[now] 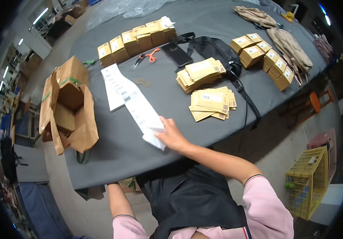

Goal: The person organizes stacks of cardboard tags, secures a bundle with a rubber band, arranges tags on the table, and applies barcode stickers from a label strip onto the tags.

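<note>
My right hand (171, 134) is closed on the near end of a long white strip of printed labels (141, 111), which is folded over at the fingers. The strip runs away across the grey-covered table to a folded stack of labels (115, 95). My left forearm (119, 201) reaches beneath the table edge, and the left hand is hidden there. To the right of the strip lie a loose pile of yellow padded envelopes (211, 102) and a taller pile (201, 73). A rubber band (142, 82) and orange-handled scissors (145, 57) lie beyond the strip.
An open brown paper bag (72, 111) stands at the left. Rows of bundled envelopes (133, 40) line the back, with more bundles (263, 57) at right. A black phone (177, 54) lies near a black bag (219, 49). Yellow crates (308, 181) stand on the floor.
</note>
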### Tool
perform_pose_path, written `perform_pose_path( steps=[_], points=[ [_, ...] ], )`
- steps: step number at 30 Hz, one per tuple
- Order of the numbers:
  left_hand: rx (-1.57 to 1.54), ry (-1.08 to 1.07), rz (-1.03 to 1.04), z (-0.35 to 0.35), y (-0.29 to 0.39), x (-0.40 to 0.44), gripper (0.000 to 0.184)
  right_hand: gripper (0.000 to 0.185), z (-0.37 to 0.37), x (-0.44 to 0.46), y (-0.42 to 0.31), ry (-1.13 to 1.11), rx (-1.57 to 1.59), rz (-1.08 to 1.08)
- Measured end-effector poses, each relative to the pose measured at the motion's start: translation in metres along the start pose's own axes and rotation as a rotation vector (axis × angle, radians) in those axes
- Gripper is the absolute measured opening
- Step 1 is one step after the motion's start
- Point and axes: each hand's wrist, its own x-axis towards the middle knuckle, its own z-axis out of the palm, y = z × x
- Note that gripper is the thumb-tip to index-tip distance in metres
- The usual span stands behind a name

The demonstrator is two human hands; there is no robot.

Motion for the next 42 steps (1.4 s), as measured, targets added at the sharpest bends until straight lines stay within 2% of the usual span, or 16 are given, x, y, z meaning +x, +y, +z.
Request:
perform_pose_path(
  steps=[2,5,9,12,15,17,19,20,23,25,27,29,34,38,40,42],
  points=[
    [-0.012,0.049,-0.017,-0.011,0.000,-0.005,0.043,0.073,0.004,-0.007,-0.011,0.077,-0.198,-0.151],
    [-0.015,0.139,-0.034,-0.011,-0.036,-0.012,0.044,0.075,-0.009,-0.017,-0.022,0.046,-0.249,-0.135],
    [-0.019,0.265,-0.028,-0.020,-0.074,-0.035,0.044,0.074,-0.019,-0.020,0.002,0.030,0.008,-0.098],
    [-0.003,0.326,-0.010,-0.010,-0.086,-0.043,0.045,0.077,-0.035,-0.027,-0.010,-0.037,0.012,-0.090],
    [0.536,0.825,-0.079,0.061,-0.115,-0.091,0.027,0.080,-0.061,-0.042,-0.017,-0.078,-0.037,-0.171],
    [0.891,0.772,-0.198,0.115,-0.114,-0.132,0.025,0.070,-0.105,-0.045,-0.028,0.009,-0.162,-0.311],
    [1.062,0.543,-0.198,0.183,-0.116,-0.153,0.027,0.052,-0.161,-0.037,-0.029,0.125,-0.319,-0.397],
    [1.092,0.367,-0.172,0.235,-0.117,-0.157,0.026,0.050,-0.186,-0.029,-0.014,0.195,-0.388,-0.422],
    [1.093,-0.222,-0.042,0.352,-0.131,-0.131,0.026,0.054,-0.244,-0.001,-0.007,0.128,-0.609,-0.319],
    [1.125,-0.389,-0.076,0.402,-0.156,-0.094,0.034,0.068,-0.259,0.016,0.004,-0.030,-0.704,-0.177],
    [1.260,-0.426,-0.098,0.442,-0.203,-0.053,0.051,0.075,-0.264,0.030,0.010,-0.110,-0.793,-0.144],
    [1.372,-0.429,-0.141,0.445,-0.241,-0.012,0.064,0.082,-0.264,0.040,0.014,-0.191,-0.877,-0.106],
    [1.646,-0.214,-0.134,0.430,-0.293,0.036,0.090,0.089,-0.264,0.049,0.013,-0.328,-0.998,0.001],
    [1.544,-0.252,-0.184,0.429,-0.310,0.039,0.098,0.082,-0.264,0.054,0.012,-0.382,-0.977,0.016],
    [1.798,-0.217,-0.118,0.437,-0.315,0.037,0.100,0.079,-0.263,0.052,0.011,-0.388,-0.981,0.052],
    [1.827,-0.234,-0.119,0.435,-0.317,0.040,0.100,0.079,-0.264,0.047,0.007,-0.395,-0.957,0.062]
  ],
)
